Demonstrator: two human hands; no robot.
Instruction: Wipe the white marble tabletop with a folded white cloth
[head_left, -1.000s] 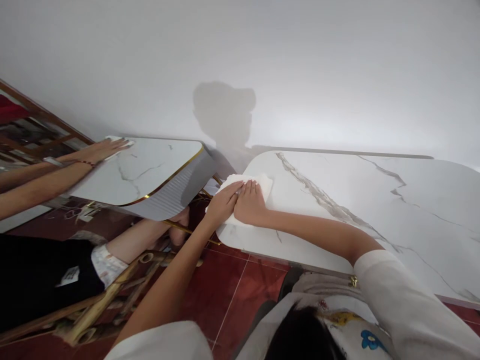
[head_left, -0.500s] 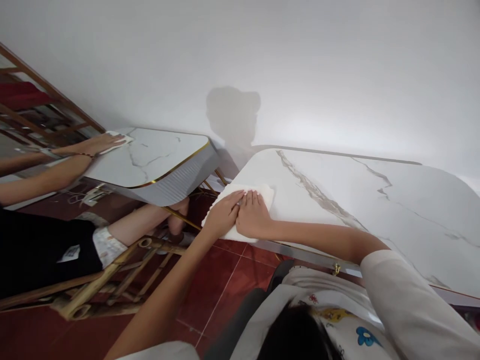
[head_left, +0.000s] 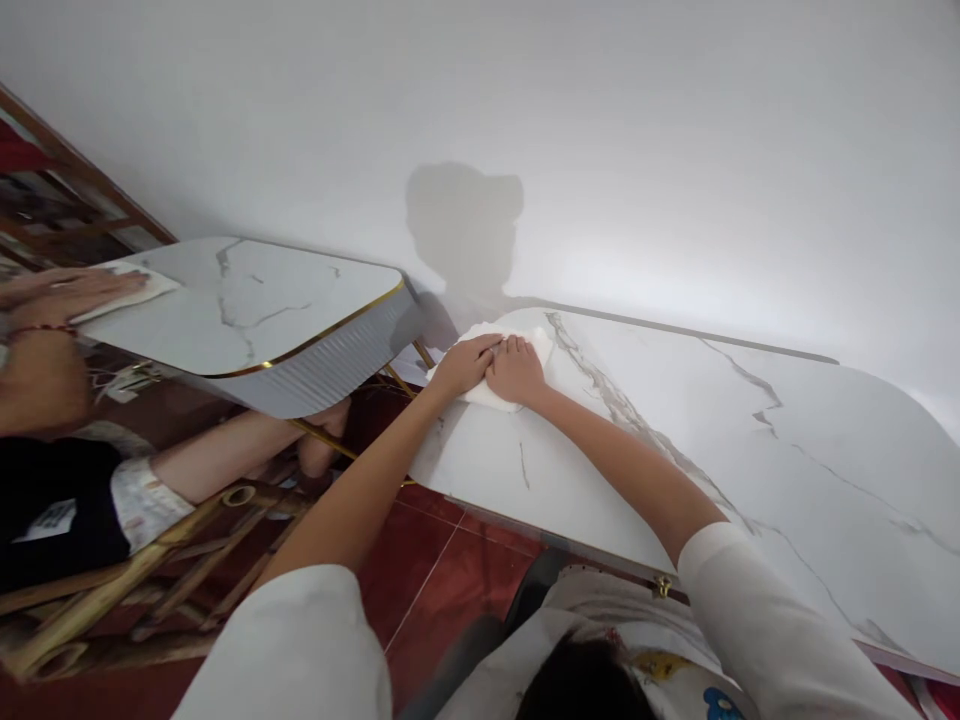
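A white cloth [head_left: 487, 398] lies on the white marble-patterned tabletop [head_left: 555, 470], near its rounded far-left corner. My left hand [head_left: 465, 365] presses down on the cloth, fingers together and slightly bent. Right beside it, touching it, my right hand [head_left: 517, 370] bears on the same cloth with its fingers drawn together. The fingertips of both hands meet near the cloth's far edge. Part of the cloth is hidden under the palms.
To the left stands a second marble-patterned table [head_left: 277, 290] with gold trim, where another person's hand [head_left: 82, 290] rests on a white cloth [head_left: 154, 285]. A bamboo chair [head_left: 180, 570] is below it. A white wall [head_left: 675, 150] runs behind both tables.
Both my hands have pushed the cloth away from the near edge, toward the wall. More of the near-left tabletop shows. The other person's hands and cloth appear farther left.
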